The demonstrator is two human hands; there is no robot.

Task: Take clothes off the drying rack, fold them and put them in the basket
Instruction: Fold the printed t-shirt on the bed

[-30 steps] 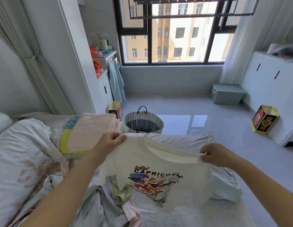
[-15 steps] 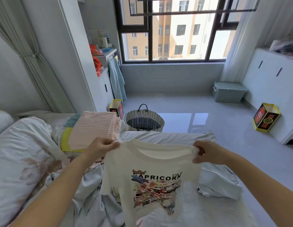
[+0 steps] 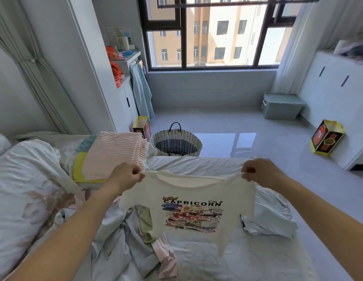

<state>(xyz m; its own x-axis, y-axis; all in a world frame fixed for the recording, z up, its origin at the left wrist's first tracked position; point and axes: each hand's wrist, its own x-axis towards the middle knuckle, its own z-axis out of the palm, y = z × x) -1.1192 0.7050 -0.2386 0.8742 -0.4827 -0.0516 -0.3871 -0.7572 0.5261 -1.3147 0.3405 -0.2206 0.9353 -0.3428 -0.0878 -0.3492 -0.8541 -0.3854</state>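
Note:
A cream T-shirt [image 3: 188, 191] with a colourful "CAPRICORN" print hangs spread out above the bed, print facing me. My left hand [image 3: 125, 176] pinches its left shoulder and my right hand [image 3: 261, 173] pinches its right shoulder. Past the foot of the bed a woven basket [image 3: 176, 140] with a dark handle stands on the floor. Loose clothes [image 3: 123, 230], pale blue, green and pink, lie crumpled on the bed under the shirt. A drying rail [image 3: 237, 2] runs across the top of the window.
A folded pink striped pile [image 3: 115, 153] lies on the bed [image 3: 207, 260] to the left. A white duvet [image 3: 24, 189] fills the left side. On the tiled floor stand a grey storage box [image 3: 282, 106] and yellow cartons [image 3: 326, 136]. White cabinets [image 3: 338, 98] line the right wall.
I have stretched the shirt out flat between both hands, so it hangs straighter and its print faces me squarely. My view has tilted slightly downward.

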